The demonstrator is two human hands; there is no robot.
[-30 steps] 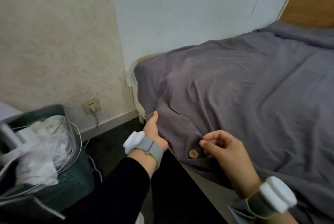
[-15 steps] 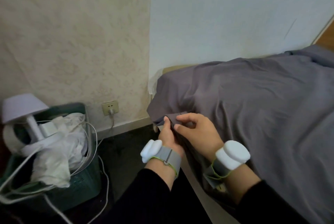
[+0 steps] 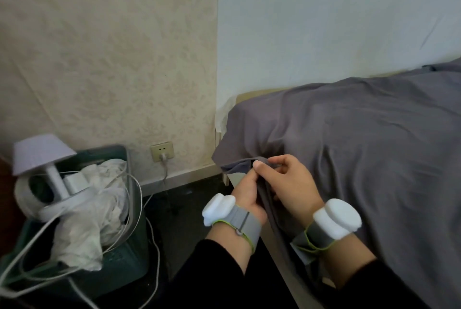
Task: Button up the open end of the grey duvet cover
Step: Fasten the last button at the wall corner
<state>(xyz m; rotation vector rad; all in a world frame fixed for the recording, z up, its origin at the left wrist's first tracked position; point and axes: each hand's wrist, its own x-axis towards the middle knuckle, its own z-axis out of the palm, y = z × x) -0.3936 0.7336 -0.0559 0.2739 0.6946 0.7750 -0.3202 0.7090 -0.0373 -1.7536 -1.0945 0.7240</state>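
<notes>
The grey duvet cover (image 3: pixel 354 139) lies spread over the bed, its open end hanging at the bed's near-left corner. My left hand (image 3: pixel 245 190) pinches one layer of that edge from the left. My right hand (image 3: pixel 290 180) grips the same fold from the right, thumb on top. The two hands touch at the cloth, close to the corner. No button shows; the fingers and the fold hide it. Both wrists carry grey bands with white blocks.
A dark green basket (image 3: pixel 117 253) on the floor at left holds a white lamp (image 3: pixel 47 174), white cloth and cables. A wall socket (image 3: pixel 162 151) with a plug sits behind it. The bed frame's edge (image 3: pixel 277 241) runs under my wrists.
Both hands have moved left along the duvet edge to the corner and closed on the cloth. The wooden button seen a second ago is out of sight. The view has swung left.
</notes>
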